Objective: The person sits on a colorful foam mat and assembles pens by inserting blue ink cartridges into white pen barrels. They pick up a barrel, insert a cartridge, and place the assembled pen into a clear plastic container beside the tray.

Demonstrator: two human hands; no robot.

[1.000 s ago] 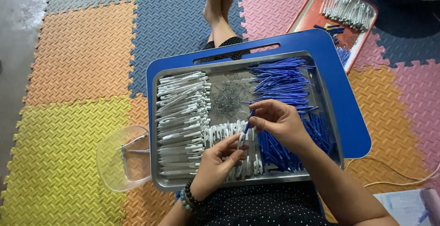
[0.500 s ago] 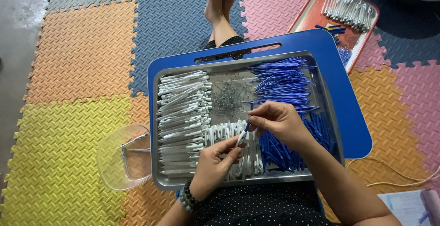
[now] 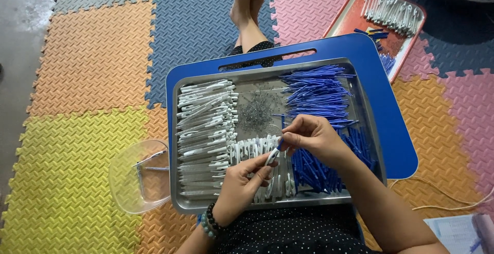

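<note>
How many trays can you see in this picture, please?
2. A metal tray rests on the blue lap desk, holding white and blue pen parts under both hands. A red tray lies on the foam mats at upper right. Others may sit out of frame.

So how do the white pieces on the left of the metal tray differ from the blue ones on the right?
The white pieces are broader and flatter, stacked in a column; the blue pieces are thin rods, heaped loosely and fanning out. White fills the left side top to bottom; blue splits into an upper pile and a lower one beside the right hand. Both lie in the metal tray.
</note>
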